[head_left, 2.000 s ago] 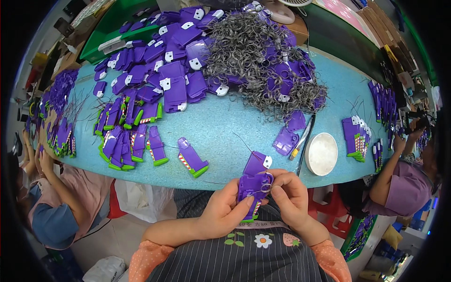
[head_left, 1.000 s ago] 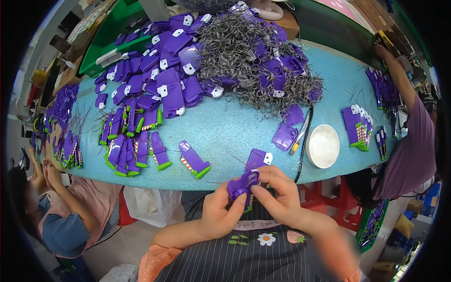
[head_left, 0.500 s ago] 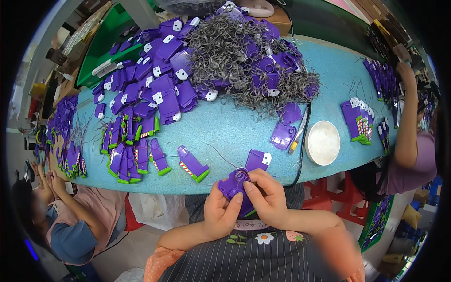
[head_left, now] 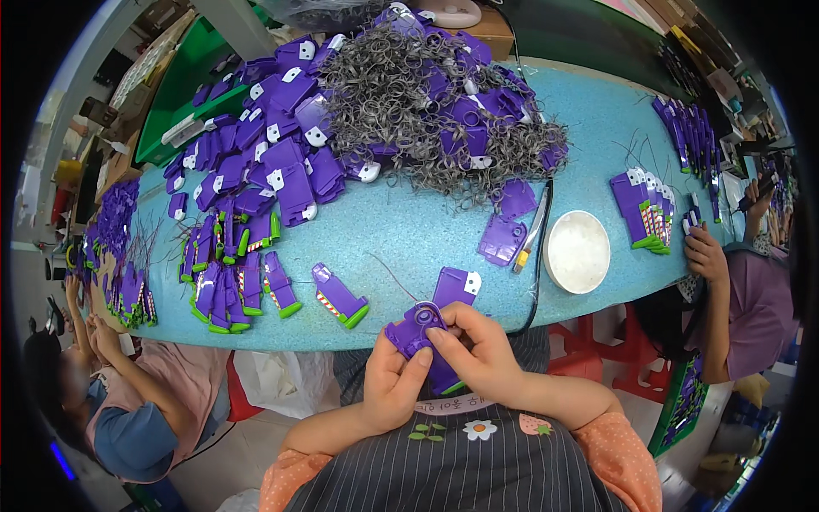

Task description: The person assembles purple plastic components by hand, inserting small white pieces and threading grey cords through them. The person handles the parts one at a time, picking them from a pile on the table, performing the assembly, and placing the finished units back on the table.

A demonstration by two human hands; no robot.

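Both my hands hold a purple plastic shell part (head_left: 413, 333) just over the table's near edge. Its inside faces up, with a round boss and a dark wire that sticks out past the top. My left hand (head_left: 394, 380) grips its left side, thumb on the face. My right hand (head_left: 478, 350) pinches the right side, with the thumb near the round boss. Below the fingers, a purple piece with a bit of green hangs down. Just beyond lies a purple shell with a white end (head_left: 456, 287). To the left lies a purple part with a striped edge and green foot (head_left: 339, 296).
A pile of grey curled wires (head_left: 384, 102) lies over purple shells (head_left: 290, 175) at the back. Right of centre are a white round dish (head_left: 577, 252) and a cutter knife (head_left: 522, 256) beside a black cable (head_left: 540, 273). People work at left (head_left: 153, 410) and right (head_left: 742, 299).
The co-worker on the right has lowered an arm, and that hand is now at the table edge by small parts. My hands keep their grip on the shell, with the view slightly shifted.
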